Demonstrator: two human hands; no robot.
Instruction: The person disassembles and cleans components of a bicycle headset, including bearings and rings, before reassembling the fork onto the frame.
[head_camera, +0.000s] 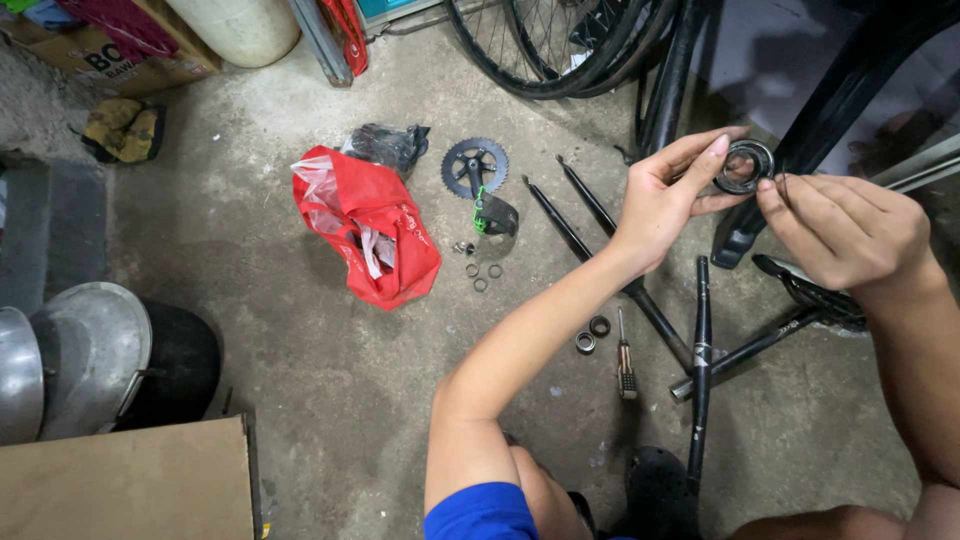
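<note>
Below, a stained grey concrete floor carries bicycle parts, with wheels leaning at the top edge. A red plastic bag lies crumpled mid-floor beside a black chainring; a brown cardboard box sits at the lower left corner, near metal basins whose contents cannot be told. The left hand pinches a dark bearing ring between thumb and fingers, held up above the floor, while the right hand touches its rim with curled fingertips.

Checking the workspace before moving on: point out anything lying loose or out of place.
Small rings and two bearings lie scattered loose on the bare concrete floor, easy to lose. A screwdriver lies beside them.
</note>
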